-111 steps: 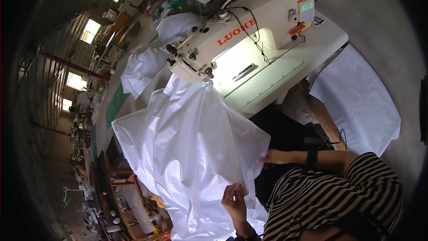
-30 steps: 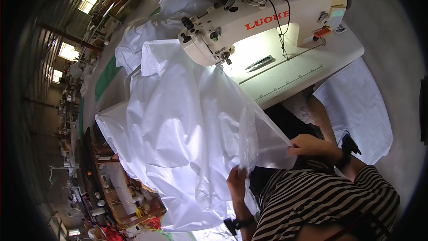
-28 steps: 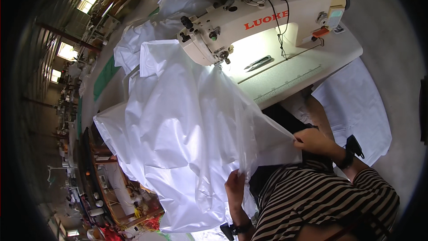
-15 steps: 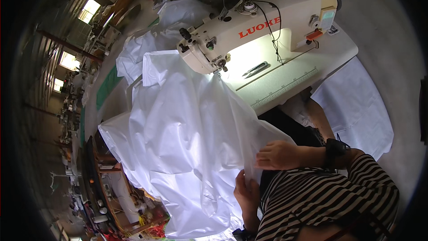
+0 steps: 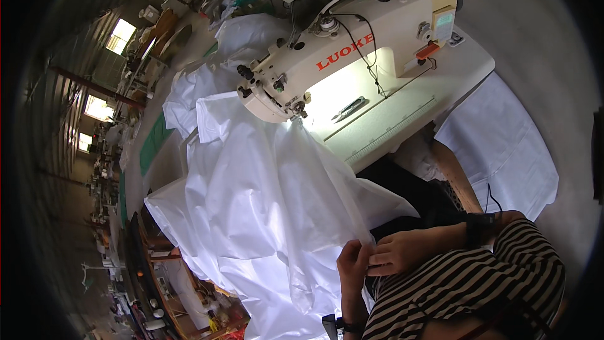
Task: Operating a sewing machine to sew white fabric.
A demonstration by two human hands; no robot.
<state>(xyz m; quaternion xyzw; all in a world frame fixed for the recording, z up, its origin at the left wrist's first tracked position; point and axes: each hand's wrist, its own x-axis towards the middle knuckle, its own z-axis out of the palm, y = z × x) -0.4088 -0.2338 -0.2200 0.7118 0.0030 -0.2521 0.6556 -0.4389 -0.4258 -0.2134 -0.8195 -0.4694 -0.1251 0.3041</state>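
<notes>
A large sheet of thin white fabric runs in loose folds from under the sewing machine's needle area toward me. At its near right edge my left hand is closed, with thumb and fingers pinching the cloth. Right beside it, my right hand is closed on the same edge, fingertips meeting those of the left; the exact grip is partly hidden. The cream sewing machine stands beyond the hands, its lamp lighting the bed. Small thread snips lie on that bed.
More white fabric hangs at the right, below the machine table. Behind the machine head lies another white heap. A wooden rack with odds and ends stands at lower left. A black thread hangs over the machine arm.
My hands have come together at the fabric edge, the right one moving lower until it meets the left. The view has shifted slightly, and the machine appears a little farther left and lower.
</notes>
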